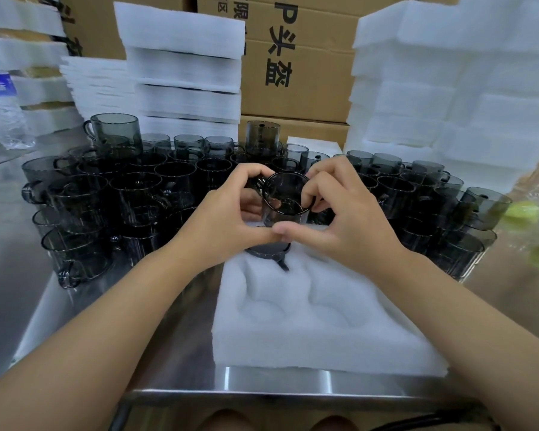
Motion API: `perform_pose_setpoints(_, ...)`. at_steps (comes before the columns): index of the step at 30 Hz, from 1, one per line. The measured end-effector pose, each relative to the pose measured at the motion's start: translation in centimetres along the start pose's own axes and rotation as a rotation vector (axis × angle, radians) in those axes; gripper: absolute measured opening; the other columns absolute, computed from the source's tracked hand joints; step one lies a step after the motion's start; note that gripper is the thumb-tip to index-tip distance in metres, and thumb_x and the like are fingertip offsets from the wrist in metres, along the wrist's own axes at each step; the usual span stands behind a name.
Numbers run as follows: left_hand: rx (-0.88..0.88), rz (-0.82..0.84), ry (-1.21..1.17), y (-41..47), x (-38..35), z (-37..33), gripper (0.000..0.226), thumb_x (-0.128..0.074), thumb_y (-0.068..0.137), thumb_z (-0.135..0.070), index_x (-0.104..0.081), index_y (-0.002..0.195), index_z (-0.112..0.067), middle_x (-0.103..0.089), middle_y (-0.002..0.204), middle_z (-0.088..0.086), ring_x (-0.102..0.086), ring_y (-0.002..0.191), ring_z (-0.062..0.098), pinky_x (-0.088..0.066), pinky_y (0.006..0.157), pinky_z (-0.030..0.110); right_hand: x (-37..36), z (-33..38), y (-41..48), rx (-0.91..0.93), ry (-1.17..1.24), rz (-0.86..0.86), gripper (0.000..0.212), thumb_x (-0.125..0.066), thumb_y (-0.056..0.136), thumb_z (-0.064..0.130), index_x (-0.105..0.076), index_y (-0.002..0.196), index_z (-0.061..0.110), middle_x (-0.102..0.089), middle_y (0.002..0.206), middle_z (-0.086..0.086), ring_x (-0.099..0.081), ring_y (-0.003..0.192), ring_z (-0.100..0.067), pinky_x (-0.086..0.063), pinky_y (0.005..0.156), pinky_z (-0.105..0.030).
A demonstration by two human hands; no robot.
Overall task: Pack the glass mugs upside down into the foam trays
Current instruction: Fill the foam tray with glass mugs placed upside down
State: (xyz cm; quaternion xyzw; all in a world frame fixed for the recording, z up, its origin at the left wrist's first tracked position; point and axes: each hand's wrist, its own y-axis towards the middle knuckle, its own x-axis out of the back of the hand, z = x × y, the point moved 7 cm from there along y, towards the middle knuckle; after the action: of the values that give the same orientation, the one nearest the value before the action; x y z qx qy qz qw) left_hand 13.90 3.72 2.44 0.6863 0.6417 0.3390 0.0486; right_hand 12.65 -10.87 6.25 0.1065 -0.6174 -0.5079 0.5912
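Observation:
A smoky grey glass mug (285, 197) is held between both hands above the far end of a white foam tray (318, 337), its rim turned toward me. My left hand (227, 219) grips its left side near the handle. My right hand (343, 219) grips its right side, and the two thumbs meet below the mug. A second mug (266, 251) sits upside down in the tray's far left pocket, mostly hidden by my hands. The two near pockets hold nothing.
Several grey mugs crowd the steel table (19, 275) on the left (106, 197) and right (442, 206). Stacks of foam trays (184, 73) and cardboard boxes (299, 73) rise behind. A water bottle (3, 104) stands far left; a plastic bag (535, 231) lies at right.

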Motion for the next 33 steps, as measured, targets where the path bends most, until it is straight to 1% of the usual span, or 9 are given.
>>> perform_pose_setpoints(4, -0.005, -0.007, -0.057, 0.1, -0.1, 0.0, 0.062, -0.080, 0.056, -0.045, -0.045, 0.108, -0.050, -0.074, 0.093, -0.011, -0.070, 0.089, 0.005, -0.054, 0.080, 0.020, 0.2, -0.4, -0.2, -0.034, 0.021, -0.043, 0.040, -0.065, 0.075, 0.049, -0.054, 0.084, 0.012, -0.047, 0.104, 0.007, -0.051, 0.083, -0.013, -0.052, 0.062, -0.042)
perform_pose_setpoints(9, -0.006, -0.043, -0.102, 0.2, 0.0, 0.2, 0.053, -0.080, 0.058, -0.043, -0.047, 0.099, -0.048, -0.074, 0.090, -0.012, -0.071, 0.087, 0.008, -0.056, 0.079, 0.023, 0.3, -0.9, -0.3, -0.057, 0.046, -0.043, 0.034, -0.059, 0.079, 0.041, -0.055, 0.099, 0.014, -0.048, 0.113, 0.010, -0.052, 0.089, -0.012, -0.050, 0.067, -0.037)
perform_pose_setpoints(16, 0.009, -0.045, -0.134, 0.2, 0.0, 0.4, 0.036, -0.081, 0.069, -0.025, -0.052, 0.090, -0.028, -0.075, 0.090, -0.010, -0.072, 0.087, 0.010, -0.054, 0.078, 0.020, 0.3, -1.7, -0.4, -0.157, 0.110, -0.056, 0.042, -0.059, 0.081, 0.037, -0.045, 0.119, 0.025, -0.050, 0.116, 0.014, -0.051, 0.097, -0.002, -0.047, 0.074, -0.031)
perform_pose_setpoints(19, 0.033, -0.070, -0.132, 0.1, 0.3, 0.6, 0.027, -0.079, 0.074, -0.020, -0.054, 0.081, -0.026, -0.075, 0.084, -0.003, -0.073, 0.083, 0.013, -0.057, 0.076, 0.025, 0.5, -1.9, -0.3, -0.199, 0.181, -0.074, 0.035, -0.061, 0.084, 0.029, -0.045, 0.115, 0.028, -0.051, 0.111, 0.016, -0.052, 0.093, 0.000, -0.048, 0.068, -0.023)
perform_pose_setpoints(21, 0.044, -0.104, -0.083, 0.0, 0.5, 0.7, 0.022, -0.078, 0.071, -0.027, -0.056, 0.072, -0.026, -0.073, 0.076, 0.009, -0.072, 0.077, 0.024, -0.058, 0.074, 0.037, 0.5, -2.3, -0.2, -0.248, 0.282, -0.085, 0.031, -0.064, 0.086, 0.023, -0.045, 0.110, 0.031, -0.053, 0.107, 0.019, -0.054, 0.094, 0.002, -0.047, 0.068, -0.015)
perform_pose_setpoints(24, 0.038, -0.099, -0.005, 0.1, 0.3, 0.5, 0.020, -0.079, 0.074, -0.025, -0.059, 0.072, -0.024, -0.070, 0.076, 0.013, -0.068, 0.079, 0.034, -0.055, 0.077, 0.047, 0.2, -2.8, -0.3, -0.293, 0.372, -0.055, 0.043, -0.069, 0.081, 0.027, -0.047, 0.118, 0.031, -0.056, 0.110, 0.018, -0.055, 0.099, 0.000, -0.049, 0.073, -0.018)
perform_pose_setpoints(26, 0.028, -0.080, -0.015, 0.1, 0.1, 0.5, 0.021, -0.079, 0.077, -0.016, -0.060, 0.072, -0.023, -0.072, 0.078, 0.004, -0.070, 0.079, 0.025, -0.057, 0.076, 0.039, 0.0, -2.9, -0.4, -0.298, 0.357, -0.021, 0.057, -0.073, 0.074, 0.037, -0.045, 0.124, 0.036, -0.056, 0.116, 0.019, -0.054, 0.106, -0.002, -0.050, 0.077, -0.023)
perform_pose_setpoints(28, 0.007, -0.060, -0.007, 0.1, 0.0, 0.1, 0.018, -0.078, 0.076, -0.015, -0.062, 0.072, -0.023, -0.071, 0.076, -0.008, -0.069, 0.073, 0.009, -0.057, 0.071, 0.023, -0.1, -3.0, -0.3, -0.299, 0.329, 0.003, 0.065, -0.078, 0.068, 0.044, -0.046, 0.125, 0.038, -0.054, 0.119, 0.020, -0.053, 0.108, -0.004, -0.049, 0.081, -0.025)
perform_pose_setpoints(33, -0.021, 0.003, -0.094, -0.4, -0.7, -0.7, 0.016, -0.077, 0.075, -0.014, -0.071, 0.087, -0.022, -0.074, 0.087, -0.016, -0.070, 0.085, 0.002, -0.051, 0.076, 0.012, -0.1, -3.7, -0.4, -0.351, 0.461, -0.056, 0.052, -0.076, 0.078, 0.025, -0.049, 0.121, 0.035, -0.052, 0.119, 0.005, -0.057, 0.106, -0.007, -0.048, 0.089, -0.020)
